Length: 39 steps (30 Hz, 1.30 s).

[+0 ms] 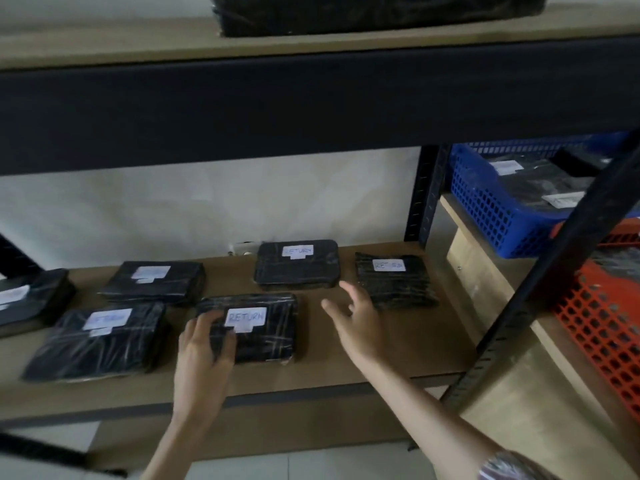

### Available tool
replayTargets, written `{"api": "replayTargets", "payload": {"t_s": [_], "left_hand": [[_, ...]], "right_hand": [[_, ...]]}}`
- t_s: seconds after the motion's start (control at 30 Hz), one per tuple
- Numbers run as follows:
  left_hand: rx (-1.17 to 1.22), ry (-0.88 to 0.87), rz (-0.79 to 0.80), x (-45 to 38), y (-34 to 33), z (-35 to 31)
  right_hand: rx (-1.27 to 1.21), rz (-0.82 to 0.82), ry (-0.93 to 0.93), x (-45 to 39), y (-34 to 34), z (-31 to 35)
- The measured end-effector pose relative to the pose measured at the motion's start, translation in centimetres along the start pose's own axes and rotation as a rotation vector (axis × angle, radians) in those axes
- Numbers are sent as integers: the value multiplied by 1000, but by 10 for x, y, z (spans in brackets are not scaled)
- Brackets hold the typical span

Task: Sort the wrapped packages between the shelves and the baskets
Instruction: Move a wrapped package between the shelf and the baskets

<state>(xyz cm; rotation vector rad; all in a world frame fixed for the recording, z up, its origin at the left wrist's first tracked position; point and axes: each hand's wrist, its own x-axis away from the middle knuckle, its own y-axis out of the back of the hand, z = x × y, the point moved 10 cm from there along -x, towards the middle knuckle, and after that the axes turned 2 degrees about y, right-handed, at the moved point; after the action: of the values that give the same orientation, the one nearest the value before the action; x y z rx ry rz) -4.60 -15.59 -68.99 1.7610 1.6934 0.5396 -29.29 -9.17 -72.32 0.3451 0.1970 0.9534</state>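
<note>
I am leaning into the black steel shelving rack with pale wooden boards [346,368], and the lower board is carrying six flat packages wrapped in glossy black plastic, each lying label-up so its white sticker can be read. To my right, in the neighbouring bay, the blue perforated plastic basket [485,209] is sitting above the orange perforated plastic basket [595,327], and both are already holding dark wrapped parcels, which I take to be the sorted ones.

The biggest parcel on this board, the wide wrapped package at the front left [97,341], is lying untouched beside my left arm; its sticker is too blurred for me to read. Just to its right is the one I am working on, the black wrapped package with the white RETURN sticker [256,327].

My left hand [204,344] is pressing down on that package's near left corner, fingers [230,341] spread apart and curling over the wrapping without closing under it. I judge I am pinning it while I check its label, or starting to gather it up.

My right hand [356,320] is hovering open above the bare board, fingers splayed and holding nothing, between the rounded black package marked RETURN at the back [298,268] and the ridged black package at the far right [394,282]. I am probably reaching for one of them; which one, I cannot tell.
</note>
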Motion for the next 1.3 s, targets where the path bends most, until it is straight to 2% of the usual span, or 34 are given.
{"api": "replayTargets", "payload": {"t_s": [0.17,0.37,0.53,0.7,1.0,1.3], "left_hand": [[-13,151,26,-3,6,53],[217,315,130,-4,-4,83],[255,276,208,0,-11,81],[244,227,205,5,-16,66],[283,186,216,6,-18,66],[421,152,238,39,6,19]], "right_hand": [[0,119,-124,19,-61,3],[0,236,-144,32,-93,-9],[-67,256,-174,33,-81,-5],[-91,206,-179,26,-70,-16],[-174,223,-163,31,-62,-20],[-262,208,-138,72,-11,27]]}}
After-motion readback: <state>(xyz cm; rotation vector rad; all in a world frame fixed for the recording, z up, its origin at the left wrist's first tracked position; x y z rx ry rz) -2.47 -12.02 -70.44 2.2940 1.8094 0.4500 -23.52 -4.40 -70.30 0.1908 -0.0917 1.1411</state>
